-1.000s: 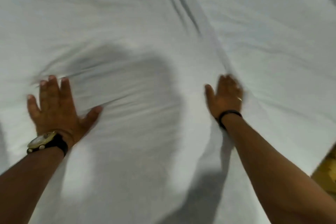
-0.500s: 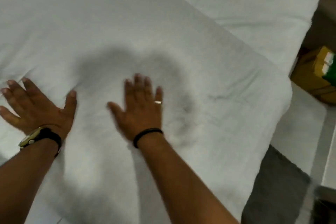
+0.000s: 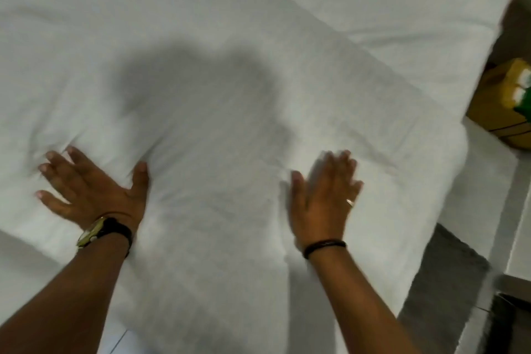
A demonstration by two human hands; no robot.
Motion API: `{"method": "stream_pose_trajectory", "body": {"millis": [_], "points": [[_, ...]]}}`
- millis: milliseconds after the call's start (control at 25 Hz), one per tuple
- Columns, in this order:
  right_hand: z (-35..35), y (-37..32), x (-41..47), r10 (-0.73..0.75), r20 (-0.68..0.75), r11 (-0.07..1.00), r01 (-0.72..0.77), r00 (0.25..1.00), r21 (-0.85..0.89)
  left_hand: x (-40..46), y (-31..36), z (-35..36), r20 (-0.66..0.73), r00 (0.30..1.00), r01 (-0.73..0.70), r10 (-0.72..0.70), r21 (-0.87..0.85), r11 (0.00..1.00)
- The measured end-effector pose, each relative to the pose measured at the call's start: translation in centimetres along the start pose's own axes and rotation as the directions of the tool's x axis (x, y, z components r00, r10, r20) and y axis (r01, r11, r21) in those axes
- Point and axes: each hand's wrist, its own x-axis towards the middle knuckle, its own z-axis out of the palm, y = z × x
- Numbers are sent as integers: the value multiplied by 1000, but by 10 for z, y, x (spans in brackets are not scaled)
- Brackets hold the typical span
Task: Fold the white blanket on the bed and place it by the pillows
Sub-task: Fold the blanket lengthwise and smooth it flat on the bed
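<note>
The white blanket (image 3: 218, 129) lies spread over the bed, with a folded edge running diagonally from the top middle down to the right corner. My left hand (image 3: 92, 190), with a watch on its wrist, presses flat on the blanket at the left, fingers apart. My right hand (image 3: 323, 198), with a ring and a black wristband, lies flat on the blanket further right, blurred by motion. Neither hand holds any cloth. No pillows are in view.
The white bed sheet (image 3: 388, 3) shows beyond the blanket's edge at the upper right. A yellow and green object (image 3: 505, 100) sits beside the bed at the right. A grey mat (image 3: 442, 276) lies on the floor at the lower right.
My right hand has slid to the right across the blanket, away from my left hand. My left hand has stayed pressed at the left. The view has shifted slightly.
</note>
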Motion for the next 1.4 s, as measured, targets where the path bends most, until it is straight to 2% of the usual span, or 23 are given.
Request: {"method": "stream_pose_trajectory", "body": {"millis": [80, 160, 280, 360, 440, 480, 520, 600, 640, 760, 880, 920, 960, 1000, 1080, 1120, 1280, 1400], "points": [[35, -84, -17, -208, 37, 976, 204, 978, 81, 1, 3, 0, -14, 1000, 18, -17, 38, 999], [55, -126, -31, -268, 132, 963, 264, 954, 50, 2, 2, 2, -13, 1000, 15, -15, 26, 1000], [61, -84, -43, -203, 101, 968, 215, 974, -130, 4, 4, 6, -5, 1000, 10, -10, 48, 999], [48, -41, -62, -88, 59, 976, 98, 994, -195, 2, 4, 1, 27, 1000, 12, -14, 59, 998], [33, -25, -82, 40, 33, 977, -32, 999, -213, 3, 9, -18, 105, 994, -40, 32, 70, 997], [35, -19, -79, 61, 43, 975, -50, 997, -216, 4, 11, -22, 149, 987, -74, 63, 69, 995], [38, -16, -76, 79, 34, 973, -69, 996, -219, 3, 10, -26, 189, 970, -166, 155, 44, 985], [40, -19, -79, 106, -21, 972, -108, 994, -208, 11, -3, -43, 226, 856, -471, 465, -32, 882], [42, -22, -79, 109, -51, 972, -117, 993, -205, 26, -3, -50, 220, 791, -572, 571, -66, 817], [52, -22, -81, 109, -64, 966, -121, 992, -229, 86, 7, -58, 291, 631, -741, 719, -50, 670], [58, -15, -76, 105, -97, 967, -124, 990, -222, 155, 5, -55, 451, 348, -929, 822, 47, 367], [60, -12, -74, 99, -111, 969, -121, 989, -215, 176, 2, -55, 496, 291, -953, 818, 71, 295], [63, -9, -72, 90, -125, 971, -115, 988, -210, 196, 1, -57, 519, 283, -958, 807, 103, 269], [66, -5, -72, 82, -139, 973, -110, 987, -205, 213, 3, -59, 527, 322, -946, 787, 139, 294], [75, 0, -73, 65, -204, 977, -104, 977, -184, 234, 15, -57, 523, 446, -892, 726, 188, 412], [79, 2, -72, 57, -250, 977, -106, 966, -186, 239, 23, -53, 528, 478, -872, 702, 193, 450], [82, 4, -68, 15, -276, 974, -77, 961, -215, 246, 24, -45, 501, 502, -858, 705, 189, 477], [78, -1, -71, 51, -249, 965, -112, 967, -238, 253, 22, -34, 498, 481, -870, 721, 168, 463]]}}
